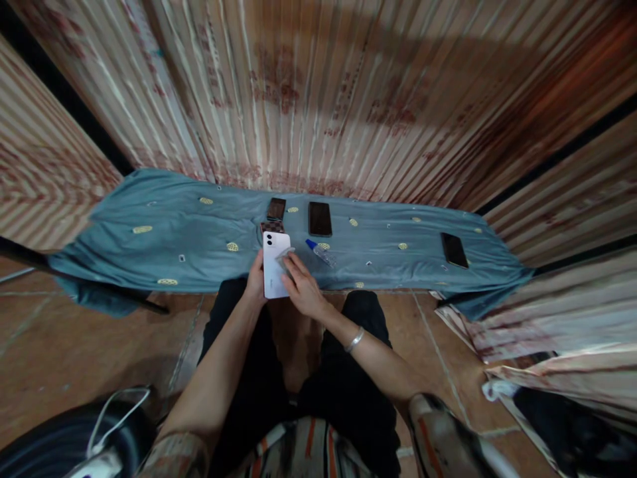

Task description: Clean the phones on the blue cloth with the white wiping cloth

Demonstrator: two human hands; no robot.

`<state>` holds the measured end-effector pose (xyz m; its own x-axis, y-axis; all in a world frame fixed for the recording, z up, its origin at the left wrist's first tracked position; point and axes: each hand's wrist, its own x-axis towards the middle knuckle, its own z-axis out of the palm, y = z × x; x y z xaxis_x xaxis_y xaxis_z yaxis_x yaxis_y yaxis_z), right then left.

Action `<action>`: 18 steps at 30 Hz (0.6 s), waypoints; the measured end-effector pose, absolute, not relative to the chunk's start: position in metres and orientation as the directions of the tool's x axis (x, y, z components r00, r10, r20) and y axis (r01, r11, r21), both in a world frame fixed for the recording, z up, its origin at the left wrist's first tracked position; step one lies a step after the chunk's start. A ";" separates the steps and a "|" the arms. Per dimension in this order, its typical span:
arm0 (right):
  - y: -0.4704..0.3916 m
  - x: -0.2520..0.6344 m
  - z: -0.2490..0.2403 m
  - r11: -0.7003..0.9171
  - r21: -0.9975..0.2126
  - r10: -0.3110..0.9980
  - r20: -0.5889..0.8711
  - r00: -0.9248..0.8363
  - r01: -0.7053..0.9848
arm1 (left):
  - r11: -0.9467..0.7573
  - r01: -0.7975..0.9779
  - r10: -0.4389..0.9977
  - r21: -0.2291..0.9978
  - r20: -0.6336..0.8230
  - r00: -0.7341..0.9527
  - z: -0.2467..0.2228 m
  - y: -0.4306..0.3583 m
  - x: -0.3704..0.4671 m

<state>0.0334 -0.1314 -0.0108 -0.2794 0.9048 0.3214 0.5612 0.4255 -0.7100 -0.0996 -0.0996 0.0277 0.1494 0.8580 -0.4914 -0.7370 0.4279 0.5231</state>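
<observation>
A white phone (273,269), its back with two camera lenses facing up, is held upright in my left hand (255,277), which grips its left edge. My right hand (304,289) presses a small greyish cloth (284,253) against the phone's back near its right side. Just beyond the phone lies a brown checkered item (272,227), partly covered by it. A small dark square object (277,209) sits behind that. To the right are a clear bottle with a blue tip (323,253) and a black phone (319,219).
The blue patterned cloth (199,226) covers a long narrow surface before my knees. Another dark phone (454,250) rests near its right end. Striped curtains (298,99) hang behind, with black poles at both sides. A white cable (112,425) lies at lower left.
</observation>
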 end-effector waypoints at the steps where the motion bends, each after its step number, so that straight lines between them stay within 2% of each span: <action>1: -0.127 0.034 -0.007 0.423 -0.709 0.906 0.316 -0.282 0.564 | 0.432 -0.737 0.854 0.519 -0.497 0.150 0.030 -0.101 -0.100; 7: -0.096 0.039 0.007 0.384 -0.704 0.923 0.273 -0.272 0.598 | 0.445 -0.722 0.838 0.529 -0.530 0.129 0.031 -0.103 -0.100; 18: -0.079 0.055 -0.008 0.398 -0.729 0.915 0.356 -0.189 0.557 | 0.495 -0.633 0.843 0.595 -0.506 0.184 0.012 -0.102 -0.088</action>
<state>0.0547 -0.0794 -0.0076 -0.1891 0.9152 0.3557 0.5565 0.3984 -0.7291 -0.0881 -0.1019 0.0117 0.1838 0.8427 -0.5060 -0.6329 0.4953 0.5950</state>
